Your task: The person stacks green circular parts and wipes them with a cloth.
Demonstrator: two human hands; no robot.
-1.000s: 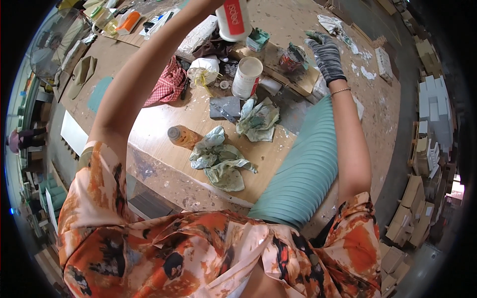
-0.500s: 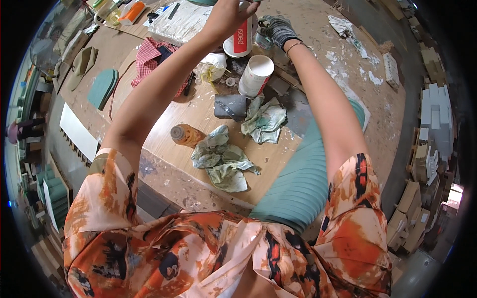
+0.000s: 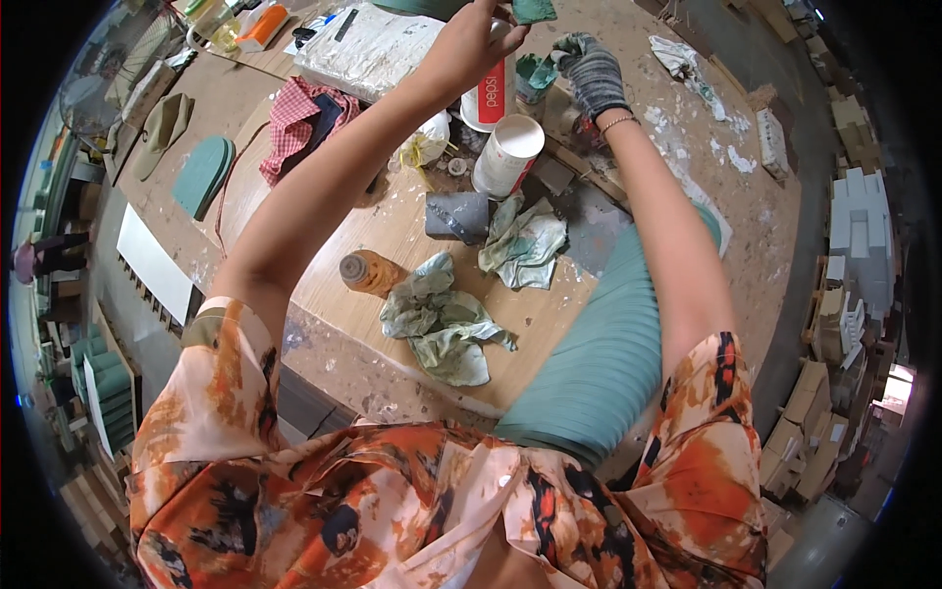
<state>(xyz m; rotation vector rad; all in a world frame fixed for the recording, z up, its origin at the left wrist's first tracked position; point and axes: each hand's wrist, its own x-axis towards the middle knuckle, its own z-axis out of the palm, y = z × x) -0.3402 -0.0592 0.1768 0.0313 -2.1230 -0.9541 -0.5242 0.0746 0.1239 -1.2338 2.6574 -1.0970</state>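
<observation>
My bare left hand (image 3: 471,47) reaches to the top edge, its fingers closed on a flat green-smeared piece (image 3: 535,10), whose kind I cannot make out. My right hand (image 3: 593,77), in a grey striped glove, is closed with its fingertips at the rim of a small cup (image 3: 531,86). Green paste coats the inside of this cup. Below my left hand stands a tall red-and-white can-shaped container (image 3: 488,100). A white open-topped container (image 3: 508,155) is nearer to me.
Two crumpled stained rags (image 3: 446,329) (image 3: 525,240) lie beside a grey block (image 3: 457,216) and an orange bottle (image 3: 369,271). A long ribbed green piece (image 3: 589,344) leans under my right arm. Green rounded sheets (image 3: 203,172) and a checked cloth (image 3: 294,123) are at left.
My right hand has moved right and turned, uncovering the small cup's green inside. The green-smeared piece by my left hand has come into fuller view. The tall container stands slightly nearer and further right.
</observation>
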